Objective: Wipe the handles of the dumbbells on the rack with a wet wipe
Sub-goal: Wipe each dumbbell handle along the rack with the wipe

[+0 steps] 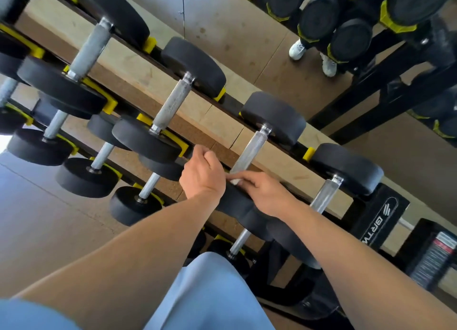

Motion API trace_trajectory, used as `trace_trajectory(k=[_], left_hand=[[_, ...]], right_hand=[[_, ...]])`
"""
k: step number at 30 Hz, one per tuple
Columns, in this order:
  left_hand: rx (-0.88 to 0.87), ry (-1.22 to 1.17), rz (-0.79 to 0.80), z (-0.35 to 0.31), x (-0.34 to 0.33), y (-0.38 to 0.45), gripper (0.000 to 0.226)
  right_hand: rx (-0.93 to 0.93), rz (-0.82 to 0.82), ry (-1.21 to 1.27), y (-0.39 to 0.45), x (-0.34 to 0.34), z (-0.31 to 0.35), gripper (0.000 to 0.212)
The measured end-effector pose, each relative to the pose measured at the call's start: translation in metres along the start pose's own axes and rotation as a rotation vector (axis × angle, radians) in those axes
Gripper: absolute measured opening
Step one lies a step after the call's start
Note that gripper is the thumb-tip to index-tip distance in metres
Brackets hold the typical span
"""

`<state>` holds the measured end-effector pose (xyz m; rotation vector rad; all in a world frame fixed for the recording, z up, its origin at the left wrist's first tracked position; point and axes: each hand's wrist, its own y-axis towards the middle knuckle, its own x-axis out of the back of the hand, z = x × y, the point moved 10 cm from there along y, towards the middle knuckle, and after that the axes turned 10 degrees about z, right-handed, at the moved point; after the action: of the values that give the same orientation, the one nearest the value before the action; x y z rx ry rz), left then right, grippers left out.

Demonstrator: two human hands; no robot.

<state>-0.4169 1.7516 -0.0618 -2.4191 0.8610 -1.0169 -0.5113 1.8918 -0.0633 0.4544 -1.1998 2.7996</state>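
Right hand [265, 193] lies on the near end of a knurled silver dumbbell handle [249, 154], fingers pressing a small white wet wipe [235, 181] against the metal; only a sliver of the wipe shows under the fingertips. Left hand [201, 174], just left of that handle, is curled into a loose fist; whether it holds anything cannot be told. The handle belongs to a black round-headed dumbbell [273, 117] lying in the top row of a black steel rack with yellow cradles [306, 154]. Left of the handle, two more black dumbbells sit in the same row; right of it, one more. Below the handle run lower rows of smaller dumbbells. Beyond the handle, a wall mirror [247, 28] reflects white shoes [298, 49].
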Motion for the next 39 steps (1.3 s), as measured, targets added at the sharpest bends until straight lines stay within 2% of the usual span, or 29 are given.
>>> trace_trajectory(k=[4,6,8,9,11,13,15,18,19,20,21,22,23,25,26,28,30,35,39], left_hand=[[-0.022,0.028,0.008,-0.003,0.0,-0.002,0.026],[-0.027,0.04,-0.001,-0.005,0.0,-0.001,0.027],[-0.023,0.053,-0.012,-0.005,0.0,-0.001,0.028],[-0.025,0.056,-0.014,-0.006,0.0,-0.001,0.028],[-0.03,0.052,-0.018,-0.006,0.0,-0.001,0.028],[-0.034,0.056,-0.021,-0.005,0.0,0.0,0.028],[-0.03,0.06,-0.015,-0.005,-0.001,0.0,0.028],[-0.028,0.069,-0.012,-0.006,0.0,0.0,0.029],[-0.026,0.076,-0.008,-0.006,0.0,-0.001,0.029],[-0.027,0.077,-0.008,-0.006,-0.001,0.0,0.029],[-0.031,0.076,-0.006,-0.007,-0.001,0.0,0.029],[-0.034,0.075,-0.004,-0.006,-0.002,0.0,0.03],[-0.036,0.073,-0.007,-0.006,-0.001,0.0,0.03],[-0.039,0.07,-0.006,-0.006,-0.002,0.0,0.029],[-0.038,0.069,-0.002,-0.006,-0.002,0.0,0.029],[-0.036,0.067,0.001,-0.006,-0.001,-0.001,0.028],[-0.039,0.069,-0.001,-0.006,-0.001,0.0,0.028],[-0.045,0.069,-0.006,-0.006,-0.002,-0.001,0.029],[-0.046,0.071,-0.015,-0.006,-0.002,0.002,0.028]], right_hand=[[-0.1,0.005,0.161,-0.029,0.017,-0.028,0.026],[-0.188,-0.172,0.345,-0.036,0.038,-0.048,0.026],[-0.299,-0.362,0.371,-0.03,0.051,-0.061,0.027],[-0.336,-0.382,0.328,-0.021,0.047,-0.059,0.026],[-0.346,-0.295,0.122,0.002,0.02,-0.044,0.021],[-0.365,-0.258,0.043,0.008,0.001,-0.037,0.025],[-0.342,-0.262,0.122,-0.004,0.002,-0.033,0.024],[-0.261,-0.124,0.373,-0.023,0.01,-0.013,0.024],[-0.21,-0.141,0.4,-0.028,0.02,0.0,0.027],[-0.146,-0.234,0.328,-0.029,0.037,0.013,0.028],[-0.066,-0.394,0.163,-0.032,0.06,0.027,0.028],[0.029,-0.572,-0.093,-0.037,0.081,0.049,0.03],[0.112,-0.672,-0.415,-0.036,0.088,0.071,0.036],[0.134,-0.616,-0.945,-0.013,0.079,0.083,0.051],[0.101,-0.565,-1.098,-0.002,0.079,0.08,0.054],[0.025,-0.479,-1.215,0.009,0.083,0.07,0.056],[-0.033,-0.442,-1.192,0.011,0.085,0.065,0.052],[-0.071,-0.4,-0.808,0.015,0.063,0.055,0.026],[0.005,-0.091,-0.548,0.023,0.01,0.046,0.011]])
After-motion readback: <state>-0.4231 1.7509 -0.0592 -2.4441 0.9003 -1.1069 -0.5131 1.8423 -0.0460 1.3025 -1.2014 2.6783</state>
